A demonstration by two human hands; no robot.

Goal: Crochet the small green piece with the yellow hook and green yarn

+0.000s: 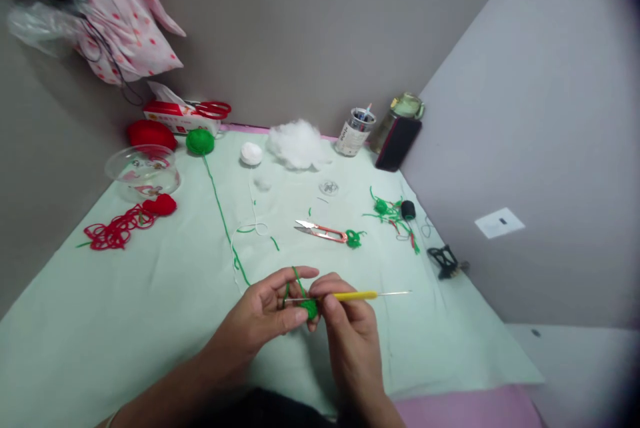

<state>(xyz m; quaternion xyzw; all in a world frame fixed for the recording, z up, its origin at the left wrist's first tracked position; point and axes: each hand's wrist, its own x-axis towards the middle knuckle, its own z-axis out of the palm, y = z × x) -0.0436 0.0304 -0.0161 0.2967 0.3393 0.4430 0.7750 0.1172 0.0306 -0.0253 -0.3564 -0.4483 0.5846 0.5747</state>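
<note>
My left hand (267,308) pinches a small green crochet piece (310,309) between thumb and fingers, with green yarn (220,205) looped over its raised index finger. That strand runs back across the cloth to a green yarn ball (200,142). In my right hand (350,321) is a crochet hook (356,295) with a yellow handle, held like a pen. Its thin metal end points left, at the green piece; the other metal end sticks out to the right. Beyond the hands lie thread snips (323,231) with orange handles, a bit of green yarn at their end.
White stuffing (299,145) and a white yarn ball (251,154) sit at the back. Red yarn (120,225), a clear plastic tub (143,175) and a tissue box (180,116) are left. Right are a can (355,133), a phone (399,143), green scraps (383,207) and a black clip (444,261).
</note>
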